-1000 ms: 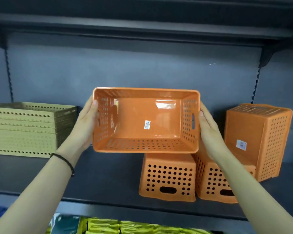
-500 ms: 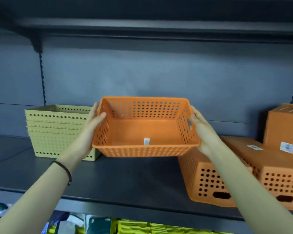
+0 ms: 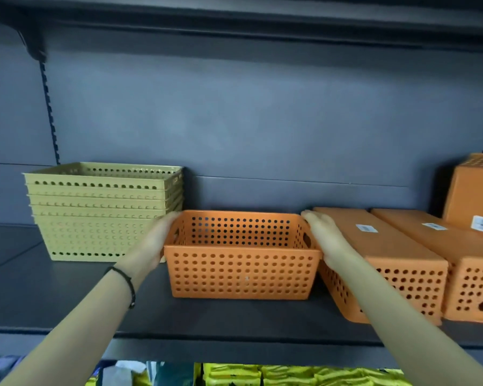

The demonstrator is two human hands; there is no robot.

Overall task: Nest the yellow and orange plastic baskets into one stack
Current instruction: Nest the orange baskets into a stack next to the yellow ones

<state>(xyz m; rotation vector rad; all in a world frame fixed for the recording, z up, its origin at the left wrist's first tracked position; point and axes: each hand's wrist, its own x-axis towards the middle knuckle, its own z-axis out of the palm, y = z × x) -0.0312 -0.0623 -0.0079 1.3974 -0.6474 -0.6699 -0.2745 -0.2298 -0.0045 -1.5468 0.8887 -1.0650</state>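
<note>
**Both hands hold the orange basket on the shelf**

Both hands press on the short ends of the orange plastic basket with round holes (image 3: 241, 270). The left hand (image 3: 154, 246) lies flat against its left end, and the right hand (image 3: 322, 236) lies flat against its right end, so the basket is squeezed between the two palms. A thin black band (image 3: 127, 282) goes around the left wrist.

The orange basket stands the right way up, open side on top, in the middle of the dark grey metal shelf (image 3: 67, 296). It looks like it rests on the shelf.

Just to its left stands the stack of pale yellow plastic baskets with holes (image 3: 101, 210), tucked one inside the other. The left hand is between this stack and the orange basket.

On the right lie two more orange baskets turned upside down, side by side. The nearer upside-down orange basket (image 3: 388, 257) sits just beside the right hand. The next upside-down orange basket (image 3: 463, 263) is farther right. Both carry small white stickers. One tall orange basket (image 3: 474, 196) stands at the far right edge.
</note>
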